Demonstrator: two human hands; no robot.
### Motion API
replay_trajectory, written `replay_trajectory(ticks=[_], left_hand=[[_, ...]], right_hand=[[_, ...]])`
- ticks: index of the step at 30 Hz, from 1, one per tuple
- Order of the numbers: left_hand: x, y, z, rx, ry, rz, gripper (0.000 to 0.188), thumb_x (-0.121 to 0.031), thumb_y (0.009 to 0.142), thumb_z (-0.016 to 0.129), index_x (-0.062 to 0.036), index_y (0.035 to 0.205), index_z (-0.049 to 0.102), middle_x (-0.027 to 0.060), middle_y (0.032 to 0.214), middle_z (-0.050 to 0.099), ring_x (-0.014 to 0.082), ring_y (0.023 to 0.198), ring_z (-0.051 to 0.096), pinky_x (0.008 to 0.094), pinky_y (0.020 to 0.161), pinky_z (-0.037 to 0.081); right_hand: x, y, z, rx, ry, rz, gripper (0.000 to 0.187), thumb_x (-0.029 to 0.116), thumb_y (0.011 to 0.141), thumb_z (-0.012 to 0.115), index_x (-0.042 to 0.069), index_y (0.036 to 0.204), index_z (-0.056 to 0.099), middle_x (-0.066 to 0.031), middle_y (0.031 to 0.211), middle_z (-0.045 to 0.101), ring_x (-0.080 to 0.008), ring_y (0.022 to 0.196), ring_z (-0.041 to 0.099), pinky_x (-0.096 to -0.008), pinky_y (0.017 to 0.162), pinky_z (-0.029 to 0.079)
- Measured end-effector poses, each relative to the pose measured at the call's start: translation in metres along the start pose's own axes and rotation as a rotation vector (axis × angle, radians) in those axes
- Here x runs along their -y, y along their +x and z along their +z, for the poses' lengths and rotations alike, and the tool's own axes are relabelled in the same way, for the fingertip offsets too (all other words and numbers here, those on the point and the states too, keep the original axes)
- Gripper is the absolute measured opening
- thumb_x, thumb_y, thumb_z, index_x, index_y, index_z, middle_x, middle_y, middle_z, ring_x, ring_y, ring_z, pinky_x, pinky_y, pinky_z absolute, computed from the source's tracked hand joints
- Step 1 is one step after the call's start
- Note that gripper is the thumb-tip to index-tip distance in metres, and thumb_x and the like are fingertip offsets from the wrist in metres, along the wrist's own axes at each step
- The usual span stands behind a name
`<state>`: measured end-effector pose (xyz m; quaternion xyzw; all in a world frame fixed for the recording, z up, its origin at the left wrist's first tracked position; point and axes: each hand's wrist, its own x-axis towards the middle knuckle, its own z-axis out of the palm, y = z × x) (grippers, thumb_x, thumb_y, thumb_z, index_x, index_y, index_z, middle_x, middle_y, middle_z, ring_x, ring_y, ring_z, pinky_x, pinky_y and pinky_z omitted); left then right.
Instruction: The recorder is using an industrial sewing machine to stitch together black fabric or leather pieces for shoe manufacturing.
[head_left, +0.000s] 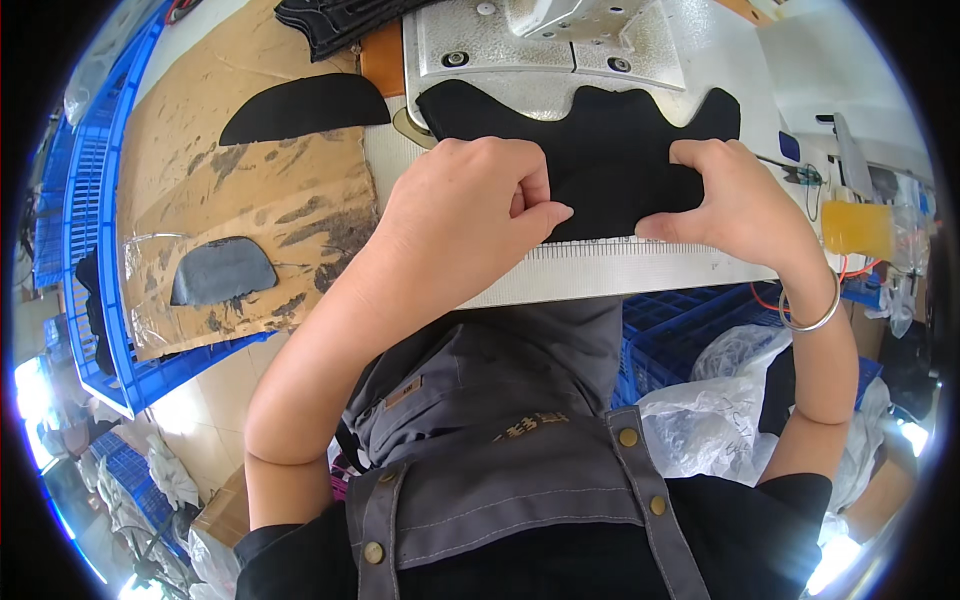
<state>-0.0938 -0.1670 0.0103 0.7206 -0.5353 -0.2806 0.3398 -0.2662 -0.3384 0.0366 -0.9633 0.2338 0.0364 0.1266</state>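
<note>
A black cut fabric piece (610, 150) with a wavy far edge lies across the front of the white sewing machine bed. My left hand (480, 195) is closed at its near left part, fingers curled under and thumb pointing right along the fabric. The fingertips there are partly hidden. At the right end, my right hand (735, 200) grips the same piece, its thumb by the near edge and its bent fingers on the fabric. A printed ruler strip (590, 250) runs along the table edge just below the piece.
The metal sewing machine base (540, 50) stands behind the fabric. On the left, brown cardboard (270, 190) carries a black half-round piece (305, 105) and a smaller dark one (224, 272). A blue crate (95, 220) borders it. At right stands a yellow container (857, 229); below are clear plastic bags (710, 410).
</note>
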Motion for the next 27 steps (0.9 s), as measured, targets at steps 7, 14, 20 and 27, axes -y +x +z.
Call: replay_trajectory(ticks=[7,14,20,27], left_hand=[[-0.010,-0.014,0.008,-0.112,0.259,0.023,0.022,-0.018,0.078,0.073,-0.0032,0.081,0.057,0.0080,0.070,0.056,0.0250,0.063,0.056,0.0363,0.056,0.044],[-0.023,-0.027,0.017,-0.324,0.549,0.177,0.048,-0.008,0.069,0.075,-0.0060,0.113,0.054,0.0106,0.115,0.054,0.0306,0.105,0.054,0.0412,0.087,0.042],[-0.031,-0.018,0.069,-0.046,0.633,0.369,0.097,-0.053,0.072,0.069,0.0058,0.141,0.035,0.0206,0.148,0.034,0.0332,0.137,0.035,0.0467,0.111,0.028],[-0.023,-0.015,0.075,-0.042,0.707,0.384,0.100,-0.055,0.075,0.067,0.0057,0.144,0.029,0.0227,0.150,0.031,0.0381,0.136,0.034,0.0491,0.109,0.030]], right_hand=[[0.005,0.004,-0.006,0.101,-0.029,0.049,0.067,0.046,0.060,0.080,-0.010,0.094,0.065,-0.0280,0.080,0.064,-0.0407,0.079,0.065,-0.0417,0.074,0.051],[-0.004,0.002,-0.009,0.215,0.044,0.038,0.055,0.045,0.063,0.077,-0.006,0.076,0.065,-0.0263,0.071,0.064,-0.0410,0.074,0.066,-0.0453,0.068,0.053],[-0.005,-0.002,-0.011,0.203,0.101,0.018,0.052,0.044,0.067,0.077,-0.005,0.074,0.059,-0.0198,0.063,0.062,-0.0365,0.066,0.065,-0.0406,0.062,0.051],[-0.055,-0.014,-0.008,0.241,0.619,0.205,0.031,0.031,0.084,0.071,0.003,0.076,0.059,-0.0034,0.062,0.062,-0.0183,0.055,0.065,-0.0292,0.050,0.051]])
